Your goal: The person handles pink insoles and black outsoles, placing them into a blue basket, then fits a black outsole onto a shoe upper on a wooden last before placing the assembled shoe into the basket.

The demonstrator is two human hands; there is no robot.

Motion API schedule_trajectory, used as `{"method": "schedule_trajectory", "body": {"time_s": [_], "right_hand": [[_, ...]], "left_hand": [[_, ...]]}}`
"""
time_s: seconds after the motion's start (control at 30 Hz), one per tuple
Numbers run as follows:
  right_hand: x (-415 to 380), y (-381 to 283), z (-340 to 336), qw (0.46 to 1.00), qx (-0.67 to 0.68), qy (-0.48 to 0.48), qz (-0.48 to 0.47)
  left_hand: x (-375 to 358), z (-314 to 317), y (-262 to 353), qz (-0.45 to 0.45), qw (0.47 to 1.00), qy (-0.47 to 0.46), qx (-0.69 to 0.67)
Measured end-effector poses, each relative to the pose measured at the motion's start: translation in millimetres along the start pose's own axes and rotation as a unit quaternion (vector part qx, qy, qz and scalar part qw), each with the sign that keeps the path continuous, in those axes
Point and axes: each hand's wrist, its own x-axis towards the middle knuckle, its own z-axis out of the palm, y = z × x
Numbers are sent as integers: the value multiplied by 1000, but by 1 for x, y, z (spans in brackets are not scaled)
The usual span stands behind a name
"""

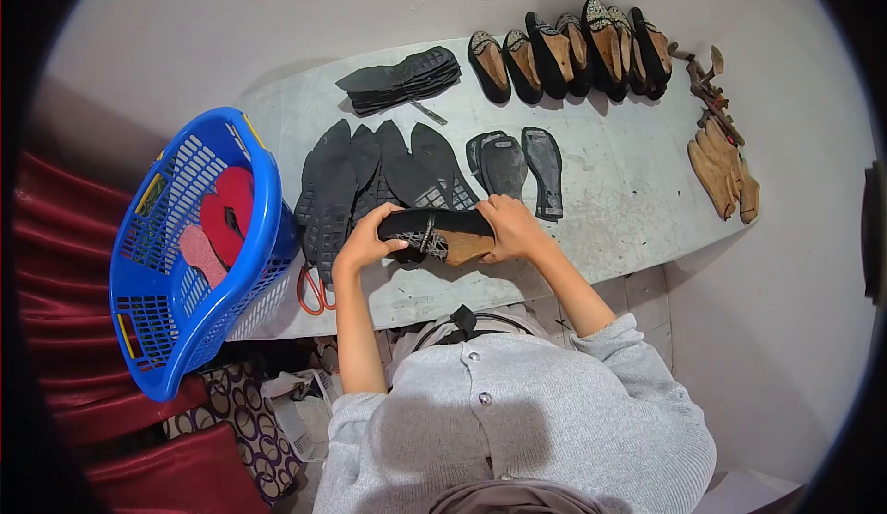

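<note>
A black shoe (420, 225) with a patterned front and a wooden shoe last (467, 245) inside it is held sideways over the near part of the table. My left hand (367, 240) grips its toe end, and my right hand (510, 229) is closed round the heel end. Just beyond the shoe lie several large black soles (333, 181) with a tread pattern, spread in a row and partly hidden by it. To their right are smaller black insole-shaped pieces (504, 165).
A blue plastic basket (268, 181) with red and pink pieces stands at the left, beside red-handled scissors (315, 292). Stacked soles (402, 82) and a row of lasted shoes (554, 57) line the table's (628, 181) far side. Loose wooden lasts (716, 168) lie at the right edge.
</note>
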Motion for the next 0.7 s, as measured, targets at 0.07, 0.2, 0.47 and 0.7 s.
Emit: {"method": "schedule_trajectory", "body": {"time_s": [0.07,0.2,0.47,0.7], "right_hand": [[-2,-5,-1,999,-28,18,-4],[-7,-6,3,999,-32,42,-11],[-25,-29,20,984,137,33,108],[-26,-32,41,973,186,51,123]], "left_hand": [[-2,0,-4,-24,999,-5,-29],[-7,1,-11,-5,998,18,-67],[7,41,-27,-5,857,279,-433],[20,82,-8,-89,861,307,-395]]}}
